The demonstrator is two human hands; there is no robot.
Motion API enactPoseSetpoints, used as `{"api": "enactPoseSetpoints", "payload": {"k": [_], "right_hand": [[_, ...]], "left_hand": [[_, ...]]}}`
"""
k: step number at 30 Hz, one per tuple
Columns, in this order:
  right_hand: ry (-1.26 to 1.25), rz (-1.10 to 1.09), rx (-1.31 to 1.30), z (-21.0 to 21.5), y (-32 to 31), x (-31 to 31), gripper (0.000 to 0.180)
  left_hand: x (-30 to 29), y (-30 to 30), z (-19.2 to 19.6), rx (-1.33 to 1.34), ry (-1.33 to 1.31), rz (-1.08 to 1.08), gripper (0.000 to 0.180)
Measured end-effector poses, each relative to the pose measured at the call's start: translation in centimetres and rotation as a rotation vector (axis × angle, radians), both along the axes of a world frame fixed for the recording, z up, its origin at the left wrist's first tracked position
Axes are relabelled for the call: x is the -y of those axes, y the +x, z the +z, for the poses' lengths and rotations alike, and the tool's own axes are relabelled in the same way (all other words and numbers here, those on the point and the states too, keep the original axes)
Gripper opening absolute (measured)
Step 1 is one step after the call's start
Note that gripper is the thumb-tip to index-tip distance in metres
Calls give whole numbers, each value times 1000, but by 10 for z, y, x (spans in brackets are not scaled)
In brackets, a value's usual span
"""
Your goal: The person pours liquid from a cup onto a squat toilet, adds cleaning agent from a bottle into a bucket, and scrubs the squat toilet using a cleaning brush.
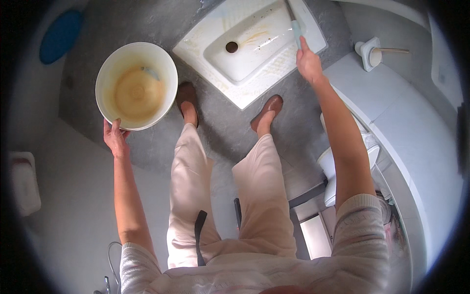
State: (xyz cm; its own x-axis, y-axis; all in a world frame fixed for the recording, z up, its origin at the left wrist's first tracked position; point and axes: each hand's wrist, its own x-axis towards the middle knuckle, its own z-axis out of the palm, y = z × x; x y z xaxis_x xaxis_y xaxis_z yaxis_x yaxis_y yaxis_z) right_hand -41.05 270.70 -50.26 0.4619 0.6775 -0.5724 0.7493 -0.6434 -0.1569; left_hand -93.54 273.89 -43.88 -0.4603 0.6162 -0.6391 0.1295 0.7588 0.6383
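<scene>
holding white bowl, brownish residue inside

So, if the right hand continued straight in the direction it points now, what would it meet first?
The right hand points up the picture, along the pale blue handle it already grips. Going on that way, it would probably first reach the back rim of the white sink. Depth is unclear from above.

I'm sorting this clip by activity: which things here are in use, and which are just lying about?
In use:
left hand gripping the stained white bowl
right hand holding a pale blue handle over the stained white basin

Lying about:
toilet brush holder
blue mat
white toilet
</scene>
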Motion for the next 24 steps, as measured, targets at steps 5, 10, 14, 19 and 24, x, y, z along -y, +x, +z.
{"api": "enactPoseSetpoints", "payload": {"k": [5, 10, 14, 19, 24], "right_hand": [[-25, -91, 25, 22, 51, 38, 50], [-189, -173, 67, 25, 45, 180, 48], [-63, -169, -18, 19, 63, 112, 50], [36, -30, 30, 14, 61, 133, 54], [-204, -176, -106, 70, -71, 248, 58]], "left_hand": [[-4, -9, -11, -72, 12, -11, 48], [-3, 1, -5, -90, 52, -59, 47], [-1, 3, -12, -142, 32, -17, 44], [2, 21, -20, -124, 15, -40, 47], [3, 3, -9, -139, 34, 2, 49]]}}
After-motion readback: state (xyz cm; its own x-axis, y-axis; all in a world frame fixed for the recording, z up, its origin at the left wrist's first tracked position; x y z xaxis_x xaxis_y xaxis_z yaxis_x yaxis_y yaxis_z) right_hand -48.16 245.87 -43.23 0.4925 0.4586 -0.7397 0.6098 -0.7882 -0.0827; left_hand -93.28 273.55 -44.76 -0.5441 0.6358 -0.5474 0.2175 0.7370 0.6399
